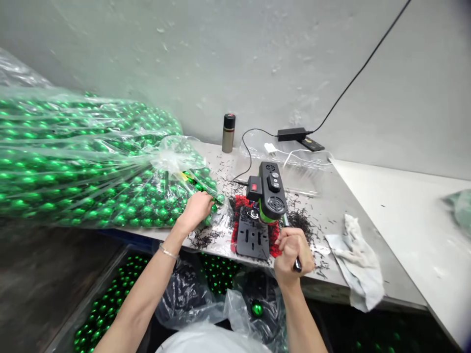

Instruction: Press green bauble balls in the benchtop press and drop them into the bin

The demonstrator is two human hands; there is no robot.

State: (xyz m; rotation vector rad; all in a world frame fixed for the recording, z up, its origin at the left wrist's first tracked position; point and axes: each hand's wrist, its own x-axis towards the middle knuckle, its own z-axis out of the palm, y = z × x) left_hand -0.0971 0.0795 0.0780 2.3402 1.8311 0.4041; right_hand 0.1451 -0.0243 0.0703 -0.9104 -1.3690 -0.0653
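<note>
My left hand is at the opening of a large clear plastic bag full of shiny green balls, its fingers closed at the balls; what they hold is too small to make out. My right hand is wrapped round the black-tipped lever handle of a small black press machine. Below the machine's head is a black slotted base plate, standing on a red mat. Small black pieces lie scattered around it.
Behind the machine stand a bottle and a black power adapter with cables. A crumpled cloth hangs over the table's front edge at right. Below the table are more green balls in plastic and one green ball near my lap.
</note>
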